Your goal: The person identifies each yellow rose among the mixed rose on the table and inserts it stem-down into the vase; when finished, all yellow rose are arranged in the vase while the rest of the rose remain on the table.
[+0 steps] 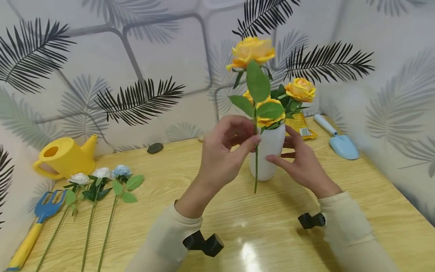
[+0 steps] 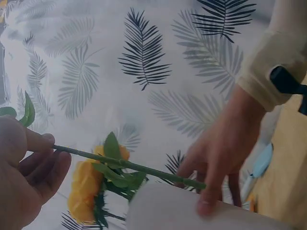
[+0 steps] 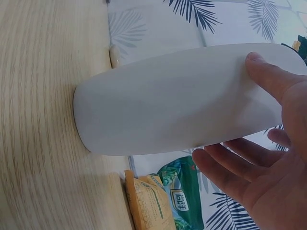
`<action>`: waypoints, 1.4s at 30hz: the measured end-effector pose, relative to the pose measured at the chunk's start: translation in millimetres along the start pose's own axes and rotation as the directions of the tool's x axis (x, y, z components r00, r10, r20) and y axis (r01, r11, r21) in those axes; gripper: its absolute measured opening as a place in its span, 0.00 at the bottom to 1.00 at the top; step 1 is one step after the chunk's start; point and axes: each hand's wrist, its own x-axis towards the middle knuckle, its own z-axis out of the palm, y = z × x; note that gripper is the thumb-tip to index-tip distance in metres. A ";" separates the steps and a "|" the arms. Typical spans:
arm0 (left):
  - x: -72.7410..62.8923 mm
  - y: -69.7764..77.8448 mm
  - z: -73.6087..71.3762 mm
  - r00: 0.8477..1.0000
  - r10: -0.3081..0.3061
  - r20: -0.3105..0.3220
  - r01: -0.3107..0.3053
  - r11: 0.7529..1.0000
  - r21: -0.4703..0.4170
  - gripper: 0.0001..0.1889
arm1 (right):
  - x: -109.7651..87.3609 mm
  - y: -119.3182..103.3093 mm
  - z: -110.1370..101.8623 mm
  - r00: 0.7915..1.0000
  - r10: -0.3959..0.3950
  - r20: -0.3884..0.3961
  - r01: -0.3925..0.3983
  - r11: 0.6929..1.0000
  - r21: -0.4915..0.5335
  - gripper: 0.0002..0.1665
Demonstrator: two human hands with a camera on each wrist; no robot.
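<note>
My left hand pinches the green stem of a yellow rose between thumb and fingers. The rose is upright, its stem hanging in front of a white vase, with the lower end outside the vase. More yellow roses stand in the vase, partly hidden behind the held rose's leaves. On the vase's right side my right hand holds it near the top; in the right wrist view the thumb lies on one side of the vase and the fingers on the other. The vase stands upright on the table.
At the left lie two white roses, a blue rose and a blue-headed garden fork, near a yellow watering can. A dark stone sits by the wall. Behind the vase are packets; a blue trowel lies right.
</note>
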 end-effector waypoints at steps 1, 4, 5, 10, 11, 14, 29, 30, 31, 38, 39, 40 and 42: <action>9.0 2.4 0.9 1.000 0.021 -0.015 -0.021 1.000 -0.011 0.12 | 0.3 -0.1 0.6 1.000 0.005 0.003 -0.005 1.000 0.004 0.55; 40.5 11.3 -0.4 0.993 0.100 -0.067 -0.103 0.994 -0.047 0.12 | 0.9 -1.0 1.0 0.999 0.032 0.019 -0.033 0.999 0.003 0.55; 51.4 14.6 -1.4 0.990 0.118 -0.083 -0.123 0.990 -0.062 0.12 | 1.0 -1.4 0.7 0.999 0.040 0.022 -0.040 0.999 0.000 0.55; 99.9 25.0 -5.4 0.978 0.174 -0.118 -0.185 0.978 -0.096 0.12 | 0.8 -1.2 -1.8 0.998 0.056 0.023 -0.055 0.998 -0.011 0.55; 107.6 25.7 -5.9 0.978 0.171 -0.122 -0.183 0.979 -0.095 0.12 | 0.6 -0.8 -2.2 0.998 0.056 0.022 -0.056 0.998 -0.011 0.55; 127.3 26.1 -9.2 0.976 0.185 -0.118 -0.195 0.977 -0.083 0.12 | 0.2 -0.2 -1.2 0.998 0.058 0.021 -0.058 0.998 -0.005 0.55; 165.1 10.0 -5.6 0.971 0.051 -0.234 -0.074 0.993 -0.091 0.15 | 0.5 -0.7 -1.0 0.998 0.067 0.020 -0.066 0.997 -0.027 0.56; 164.4 6.0 -4.7 0.972 0.048 -0.230 -0.067 0.995 -0.073 0.14 | 0.6 -0.6 -1.2 0.997 0.070 0.024 -0.070 0.997 -0.026 0.56; 163.5 2.0 -3.7 0.973 0.042 -0.225 -0.059 0.996 -0.067 0.14 | 0.6 -0.5 -1.4 0.997 0.074 0.027 -0.074 0.997 -0.025 0.56; 155.7 -21.3 7.7 0.991 0.031 -0.131 -0.035 0.999 -0.029 0.12 | 1.4 0.2 -2.2 0.997 0.077 0.029 -0.076 0.997 -0.027 0.57; 154.8 -23.0 9.6 0.994 0.013 -0.109 -0.016 1.000 -0.027 0.12 | 1.3 0.2 -2.2 0.997 0.073 0.027 -0.072 0.997 -0.027 0.57; 154.1 -24.4 11.4 0.996 -0.007 -0.085 0.005 1.000 -0.022 0.11 | 1.2 -0.1 -2.2 0.997 0.071 0.025 -0.070 0.997 -0.027 0.57; 152.4 -26.7 13.9 0.998 -0.059 -0.034 0.060 0.998 0.008 0.11 | 0.7 -0.2 -2.0 0.997 0.068 0.021 -0.067 0.997 -0.024 0.57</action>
